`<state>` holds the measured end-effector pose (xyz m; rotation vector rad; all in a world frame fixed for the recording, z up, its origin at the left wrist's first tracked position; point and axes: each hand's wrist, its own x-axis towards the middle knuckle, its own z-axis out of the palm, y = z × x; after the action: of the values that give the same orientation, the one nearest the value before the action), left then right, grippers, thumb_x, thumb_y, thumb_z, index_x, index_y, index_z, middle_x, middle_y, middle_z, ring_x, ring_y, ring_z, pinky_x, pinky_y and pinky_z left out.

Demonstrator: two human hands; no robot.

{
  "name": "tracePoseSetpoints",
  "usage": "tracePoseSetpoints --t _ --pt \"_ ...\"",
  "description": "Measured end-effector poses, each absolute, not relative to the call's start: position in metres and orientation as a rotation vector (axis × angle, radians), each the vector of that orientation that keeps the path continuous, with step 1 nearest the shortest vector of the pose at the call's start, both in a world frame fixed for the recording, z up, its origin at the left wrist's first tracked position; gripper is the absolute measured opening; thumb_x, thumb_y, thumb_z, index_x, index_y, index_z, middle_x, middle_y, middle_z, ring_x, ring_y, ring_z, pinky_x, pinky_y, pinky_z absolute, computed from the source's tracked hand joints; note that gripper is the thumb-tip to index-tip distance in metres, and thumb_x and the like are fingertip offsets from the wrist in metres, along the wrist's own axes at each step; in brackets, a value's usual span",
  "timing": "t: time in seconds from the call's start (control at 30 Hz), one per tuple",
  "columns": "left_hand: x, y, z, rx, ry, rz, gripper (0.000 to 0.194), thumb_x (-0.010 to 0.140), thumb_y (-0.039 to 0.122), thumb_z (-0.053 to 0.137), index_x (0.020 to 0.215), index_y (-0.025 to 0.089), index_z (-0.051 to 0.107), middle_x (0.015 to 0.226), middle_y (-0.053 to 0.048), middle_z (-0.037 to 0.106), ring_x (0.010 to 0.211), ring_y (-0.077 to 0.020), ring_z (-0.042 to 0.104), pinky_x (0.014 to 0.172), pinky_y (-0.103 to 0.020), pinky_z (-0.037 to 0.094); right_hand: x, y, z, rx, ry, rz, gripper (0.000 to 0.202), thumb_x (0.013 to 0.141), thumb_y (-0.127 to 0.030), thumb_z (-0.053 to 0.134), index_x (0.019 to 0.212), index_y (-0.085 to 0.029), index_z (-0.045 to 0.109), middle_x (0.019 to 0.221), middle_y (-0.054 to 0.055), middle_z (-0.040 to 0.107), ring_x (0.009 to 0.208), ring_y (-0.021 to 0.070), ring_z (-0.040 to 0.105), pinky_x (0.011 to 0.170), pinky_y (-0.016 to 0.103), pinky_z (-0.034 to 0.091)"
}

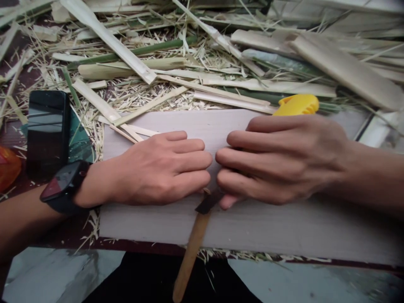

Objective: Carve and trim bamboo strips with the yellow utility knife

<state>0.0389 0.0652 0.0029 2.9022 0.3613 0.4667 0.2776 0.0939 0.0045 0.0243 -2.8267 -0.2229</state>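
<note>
My left hand point(158, 168), with a black watch point(63, 187) on its wrist, is closed with the fingers curled down. A narrow brown wooden strip point(191, 256) runs from under its fingertips toward my lap. The strip's upper end is mostly hidden. My right hand point(280, 160) is wrapped round a yellow-handled cutter point(298, 104), whose back end shows beyond the knuckles. Its dark blade point(206, 204) comes out below the fingers and lies across the strip. Both hands are over a pale board point(151, 225), their knuckles almost meeting.
Split bamboo pieces point(113, 46) and many shavings point(142, 94) cover the table beyond the board. A black phone point(47, 130) lies at the left, with an orange object point(8, 168) beside it. My dark-clothed lap point(142, 277) is below the board's near edge.
</note>
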Motion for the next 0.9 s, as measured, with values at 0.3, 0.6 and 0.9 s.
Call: tracePoseSetpoints --t 0.3,0.6,0.9 --pt "0.04 0.064 0.002 2.885 0.386 0.452 0.038 0.104 0.013 0.038 0.067 0.021 0.044 0.066 0.001 0.043 0.066 -0.0169 0.04 0.062 -0.034 0.029 0.275 0.075 0.019 -0.198 -2.959 -0.342 0.03 0.107 -0.028 0.035 0.079 -0.023 0.043 0.066 -0.001 0.049 0.06 0.0162 0.042 0.057 0.034 0.032" --pt "0.039 0.065 0.003 2.952 0.437 0.424 0.037 0.105 0.019 0.041 0.069 0.02 0.042 0.064 0.002 0.041 0.066 -0.0148 0.042 0.064 -0.032 0.03 0.275 0.069 0.016 -0.212 -3.054 -0.261 0.026 0.105 -0.023 0.034 0.084 -0.022 0.049 0.066 0.001 0.054 0.056 0.0171 0.044 0.053 0.034 0.029" --pt "0.038 0.061 0.001 2.968 0.419 0.555 0.031 0.103 0.019 0.048 0.072 0.018 0.051 0.069 -0.001 0.051 0.07 -0.0164 0.046 0.064 -0.034 0.031 0.279 0.085 0.01 -0.037 -2.962 -0.437 0.035 0.108 -0.039 0.034 0.077 -0.023 0.041 0.06 -0.003 0.047 0.052 0.0144 0.041 0.06 0.035 0.03"
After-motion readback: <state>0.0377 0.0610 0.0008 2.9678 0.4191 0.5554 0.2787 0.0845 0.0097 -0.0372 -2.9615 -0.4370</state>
